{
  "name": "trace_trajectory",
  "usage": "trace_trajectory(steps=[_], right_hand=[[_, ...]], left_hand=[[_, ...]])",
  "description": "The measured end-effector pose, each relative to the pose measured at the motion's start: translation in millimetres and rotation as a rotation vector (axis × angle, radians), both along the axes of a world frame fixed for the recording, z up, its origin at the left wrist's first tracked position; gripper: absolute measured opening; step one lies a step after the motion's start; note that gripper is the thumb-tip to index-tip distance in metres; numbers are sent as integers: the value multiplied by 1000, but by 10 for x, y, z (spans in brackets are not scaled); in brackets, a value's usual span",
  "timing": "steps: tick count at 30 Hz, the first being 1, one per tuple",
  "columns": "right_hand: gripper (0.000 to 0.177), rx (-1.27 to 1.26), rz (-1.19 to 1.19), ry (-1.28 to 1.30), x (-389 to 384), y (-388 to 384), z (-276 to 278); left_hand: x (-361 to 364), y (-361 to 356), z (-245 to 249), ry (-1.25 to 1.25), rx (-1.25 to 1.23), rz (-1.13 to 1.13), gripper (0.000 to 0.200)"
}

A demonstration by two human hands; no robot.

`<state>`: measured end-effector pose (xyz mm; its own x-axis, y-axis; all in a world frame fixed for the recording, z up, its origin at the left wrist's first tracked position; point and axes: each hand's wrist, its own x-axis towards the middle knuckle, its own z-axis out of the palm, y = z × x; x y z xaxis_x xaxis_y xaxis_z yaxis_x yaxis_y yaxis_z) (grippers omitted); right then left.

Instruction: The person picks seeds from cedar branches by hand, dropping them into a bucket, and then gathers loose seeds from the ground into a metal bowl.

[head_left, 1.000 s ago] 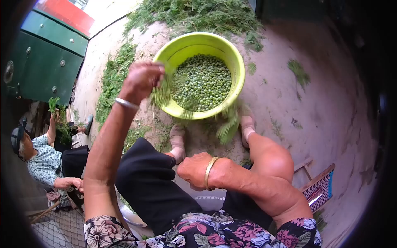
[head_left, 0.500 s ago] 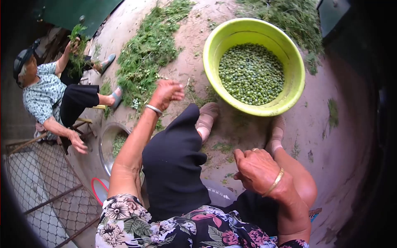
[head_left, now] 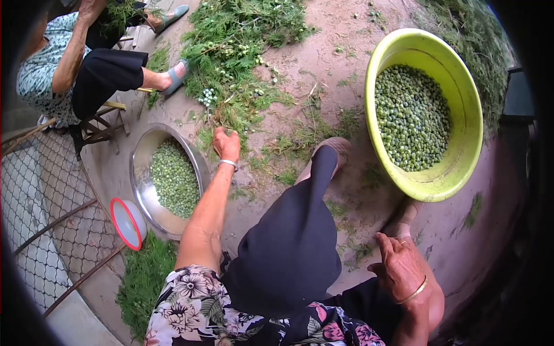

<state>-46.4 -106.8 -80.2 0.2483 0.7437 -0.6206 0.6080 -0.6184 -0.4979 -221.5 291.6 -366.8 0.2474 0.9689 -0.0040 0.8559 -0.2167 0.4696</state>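
My left hand (head_left: 227, 144) reaches down beside leafy green cuttings, close to the stem of a sprig with pale berries (head_left: 206, 97). Its fingers are bent and slightly apart, and I see nothing held in them. Left of that forearm, a steel basin (head_left: 137, 167) holds many small green berries (head_left: 174, 179). My right hand (head_left: 401, 265) is over my right knee, fingers loosely bent, thumb apart, nothing visible in it. Beyond it stands a large yellow-green tub (head_left: 464, 153), part filled with green berries (head_left: 411, 118).
A heap of green branches (head_left: 245, 34) lies ahead, another (head_left: 473, 40) behind the tub. Another person (head_left: 49, 75) sits at upper left by a small wooden stool (head_left: 104, 124). A red-rimmed bowl (head_left: 130, 225) and wire mesh panel (head_left: 55, 213) are at left; more greenery (head_left: 147, 282) lies below.
My view has turned left, so the tub appears farther right and the steel basin shows more fully. My left hand has reached lower, toward the berry sprig. The other person's arm is raised.
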Motion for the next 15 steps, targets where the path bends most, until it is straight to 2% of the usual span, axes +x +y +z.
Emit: trace_trajectory(steps=[2,3,4,5,6,7,8,9,10,11,13,14,15], right_hand=[[59,-14,0,-13,20,18,-38],[59,-25,-5,-34,27,22,-57],[59,-31,-3,-30,30,31,-77],[60,-32,-8,-26,34,42,-91],[60,-35,-13,-24,37,57,-105],[60,-44,-8,-22,42,87,-112],[61,-51,-3,-5,46,126,-111],[62,-56,3,11,46,157,-105],[62,-60,10,10,46,174,-104],[62,-50,21,12,55,193,-104],[62,-35,36,10,59,223,-104],[62,-47,22,-5,45,228,-113],[61,-61,8,-20,34,238,-119]], left_hand=[[-59,369,-155,121,99,196,42],[-153,547,-309,125,96,196,42],[-264,701,-480,-189,-41,404,38],[-179,681,-345,-505,-180,608,35],[-88,706,-183,-558,-440,856,22],[-176,784,-314,-554,-446,863,22],[-344,921,-496,-639,-569,772,16],[-363,941,-462,-725,-687,676,10],[-338,938,-450,-845,-704,702,9],[-335,903,-420,-851,-703,708,9],[-235,653,-66,-913,-791,534,16],[-297,550,-16,-889,-876,404,13],[-391,589,-139,-895,-871,408,13]])
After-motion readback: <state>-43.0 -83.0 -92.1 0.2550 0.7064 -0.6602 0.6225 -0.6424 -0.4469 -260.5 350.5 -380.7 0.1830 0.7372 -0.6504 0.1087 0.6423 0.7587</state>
